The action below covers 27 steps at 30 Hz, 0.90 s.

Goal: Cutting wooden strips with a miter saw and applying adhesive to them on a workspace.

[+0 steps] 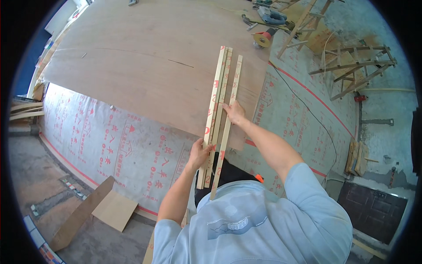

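Note:
Several long, pale wooden strips with red printing (215,94) lie side by side and point away from me over the edge of a large plywood sheet (132,57). My left hand (200,155) is closed round the near part of this bundle. Farther up and to the right, my right hand (235,112) grips a single wooden strip (238,79), its thumb toward the bundle. A narrow gap shows between that strip and the others at their far ends. The near ends of the strips reach back to my waist.
A power tool (271,16) and a red-and-black tool with a round yellow disc (262,39) rest at the plywood's far right. A dark cable (307,108) crosses the printed floor covering (136,154). Wooden frames (358,66) stand far right; board offcuts (115,210) lie at left.

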Each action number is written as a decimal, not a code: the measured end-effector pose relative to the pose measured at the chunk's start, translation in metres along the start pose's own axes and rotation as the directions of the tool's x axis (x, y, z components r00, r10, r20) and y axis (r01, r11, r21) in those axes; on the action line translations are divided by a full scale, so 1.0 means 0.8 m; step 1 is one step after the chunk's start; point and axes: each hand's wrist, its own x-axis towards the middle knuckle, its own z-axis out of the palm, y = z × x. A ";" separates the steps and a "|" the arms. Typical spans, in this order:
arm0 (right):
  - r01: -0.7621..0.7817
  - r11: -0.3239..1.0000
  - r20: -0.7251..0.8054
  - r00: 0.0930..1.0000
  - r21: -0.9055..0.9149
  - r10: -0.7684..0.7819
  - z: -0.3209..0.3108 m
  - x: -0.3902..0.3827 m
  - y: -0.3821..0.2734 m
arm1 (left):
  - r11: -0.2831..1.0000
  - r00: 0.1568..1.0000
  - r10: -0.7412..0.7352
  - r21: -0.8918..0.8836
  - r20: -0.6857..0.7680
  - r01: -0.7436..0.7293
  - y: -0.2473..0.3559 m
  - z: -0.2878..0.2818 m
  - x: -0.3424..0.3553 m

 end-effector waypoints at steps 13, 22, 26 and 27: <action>0.084 0.995 0.007 0.996 -0.047 -0.083 -0.026 0.046 -0.029 | 1.000 0.998 0.002 -0.014 -0.071 -0.003 0.003 0.012 0.004; 0.084 0.993 0.034 0.996 -0.081 -0.081 -0.020 0.025 -0.049 | 0.988 0.975 0.132 0.105 -0.176 -0.115 -0.011 0.003 -0.001; 0.104 0.991 0.061 0.993 -0.081 -0.099 -0.026 0.026 -0.053 | 1.000 0.986 0.009 -0.011 -0.169 -0.011 -0.003 -0.008 -0.005; 0.120 0.989 0.044 0.992 -0.081 -0.117 -0.028 0.028 -0.055 | 0.997 0.989 -0.070 0.004 -0.131 0.071 0.000 -0.010 -0.005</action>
